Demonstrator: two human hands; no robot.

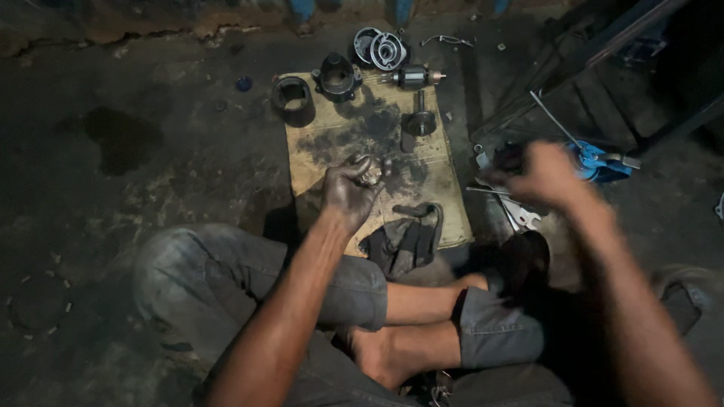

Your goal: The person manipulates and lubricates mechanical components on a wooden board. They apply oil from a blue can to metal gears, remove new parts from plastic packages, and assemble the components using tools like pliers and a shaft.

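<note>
Your right hand (pixel 549 178) is blurred over the spanners (pixel 520 215), so you cannot tell whether it grips anything. The greasy cardboard sheet (pixel 332 139) carries a dark rag (pixel 403 241), a round black housing (pixel 336 77), a ring-shaped casing (pixel 293 98) at its corner and an armature (pixel 413 76). Your left hand (pixel 348 190) is clenched around a small metal part (pixel 369 173), mostly hidden, above the cardboard's middle.

- Dim light is falling mostly on the cardboard sheet (pixel 332 143) at centre.
- The corners are sinking into deep shadow.
- The right hand (pixel 547 177) is smearing with motion blur; the left hand (pixel 348 192) is staying sharp.
</note>
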